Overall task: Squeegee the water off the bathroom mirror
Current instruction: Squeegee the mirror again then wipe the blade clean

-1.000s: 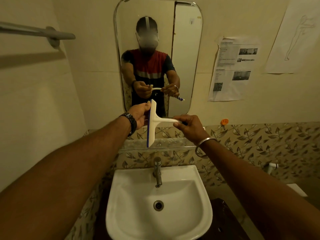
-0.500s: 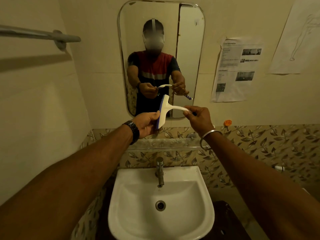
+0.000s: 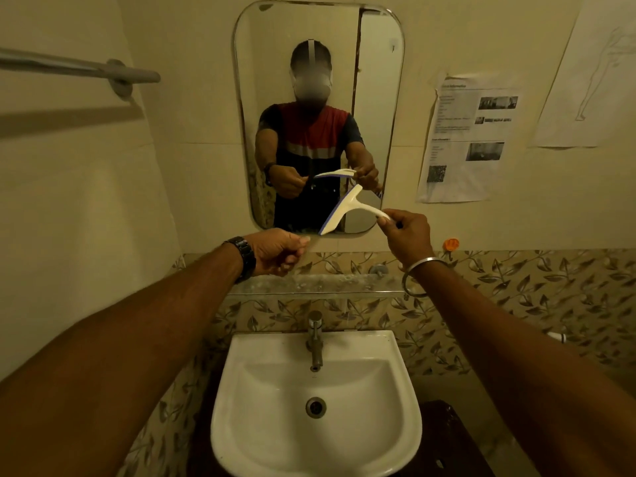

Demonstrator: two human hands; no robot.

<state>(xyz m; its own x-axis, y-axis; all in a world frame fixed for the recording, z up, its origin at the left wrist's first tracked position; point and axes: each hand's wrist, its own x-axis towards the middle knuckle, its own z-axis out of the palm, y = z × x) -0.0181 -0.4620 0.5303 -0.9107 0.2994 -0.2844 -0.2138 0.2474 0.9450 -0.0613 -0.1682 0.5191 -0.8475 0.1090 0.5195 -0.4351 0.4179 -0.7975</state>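
Note:
A rounded mirror (image 3: pixel 320 63) hangs on the wall above the sink and reflects a person holding the same tool. My right hand (image 3: pixel 406 235) pinches the handle end of a white squeegee (image 3: pixel 344 211) with a blue rubber edge, held tilted in front of the mirror's lower right corner. My left hand (image 3: pixel 278 251) hangs just below and left of the blade's lower tip, fingers curled, holding nothing. A gap separates it from the squeegee. Water on the glass is too faint to make out.
A white sink (image 3: pixel 316 401) with a metal tap (image 3: pixel 315 339) sits below a narrow glass shelf (image 3: pixel 309 284). A towel bar (image 3: pixel 79 68) juts out at upper left. Printed sheets (image 3: pixel 468 139) are taped right of the mirror, with an orange hook (image 3: pixel 451 244) beneath.
My left hand has let go of the squeegee blade and dropped down and left. My right hand has lifted the squeegee and tilted it up in front of the mirror's bottom edge.

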